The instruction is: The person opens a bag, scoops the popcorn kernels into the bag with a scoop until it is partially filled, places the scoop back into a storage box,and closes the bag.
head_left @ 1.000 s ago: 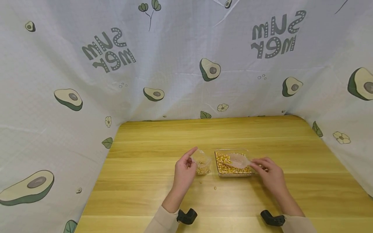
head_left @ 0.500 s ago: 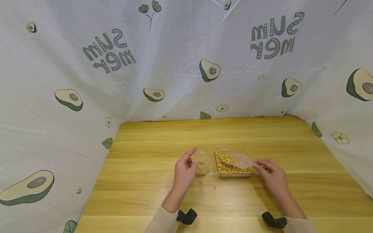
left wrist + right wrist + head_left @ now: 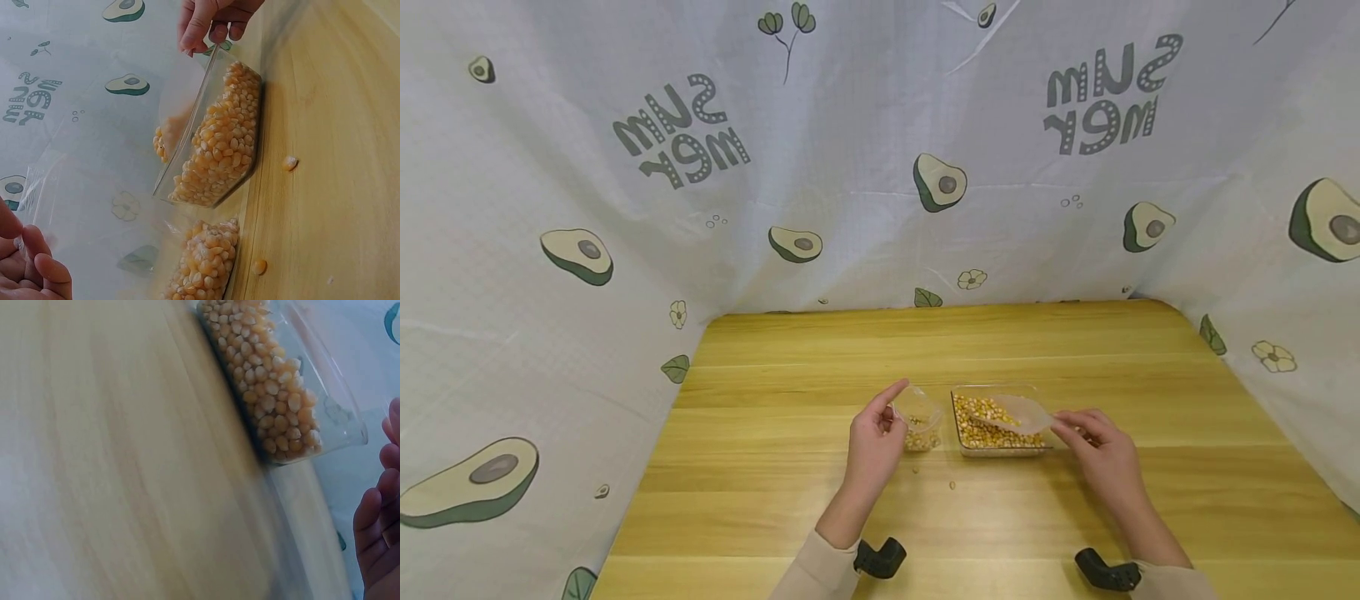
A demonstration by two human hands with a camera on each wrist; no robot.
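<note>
My left hand (image 3: 874, 442) pinches the top of a clear plastic bag (image 3: 922, 429) and holds its mouth apart. Corn kernels (image 3: 203, 262) fill the bag's lower part, which rests on the table. To the right of it stands a rectangular glass container (image 3: 1003, 452) of corn kernels (image 3: 222, 134). My right hand (image 3: 1103, 454) grips the handle of a translucent scoop (image 3: 1032, 415), whose bowl is over the container with a heap of kernels in it. In the right wrist view, the container hides most of the scoop.
Two loose kernels, one nearer the bag (image 3: 259, 267) and another nearer the container (image 3: 289, 163), lie on the wooden table (image 3: 760, 467). A white cloth (image 3: 850, 150) printed with avocados hangs behind the table and along both sides.
The scoop has come up out of the corn, with kernels now heaped in its bowl. My right hand has shifted slightly right. The left hand and bag stay in place.
</note>
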